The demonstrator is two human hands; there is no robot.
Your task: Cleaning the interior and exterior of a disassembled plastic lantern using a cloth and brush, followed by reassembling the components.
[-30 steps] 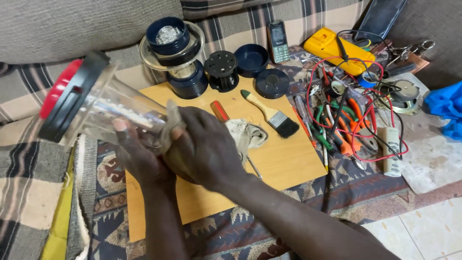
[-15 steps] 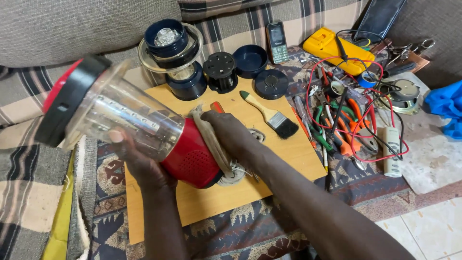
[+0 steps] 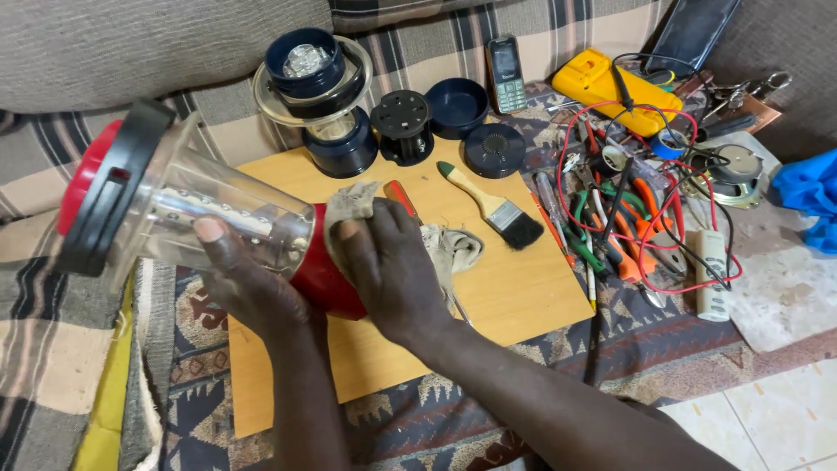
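Note:
A lantern with a clear cylinder (image 3: 218, 214), red base and a red-and-black top lies tilted over a wooden board (image 3: 523, 296). My left hand (image 3: 248, 279) grips the clear cylinder from below, thumb on the glass. My right hand (image 3: 392, 266) presses a beige cloth (image 3: 449, 244) against the lantern's red base (image 3: 318, 279). Part of the cloth trails onto the board to the right of my fingers.
A paintbrush (image 3: 493, 205) and a red-handled screwdriver (image 3: 401, 196) lie on the board. Behind it stand a dark blue lantern (image 3: 327, 96), black round parts (image 3: 403, 126), a phone (image 3: 506, 74) and a yellow multimeter (image 3: 615, 87). Tangled wires and pliers (image 3: 628, 218) lie at right.
My right hand has slid with the cloth from the lantern's underside up onto the side of its red base. The lantern has tilted slightly lower.

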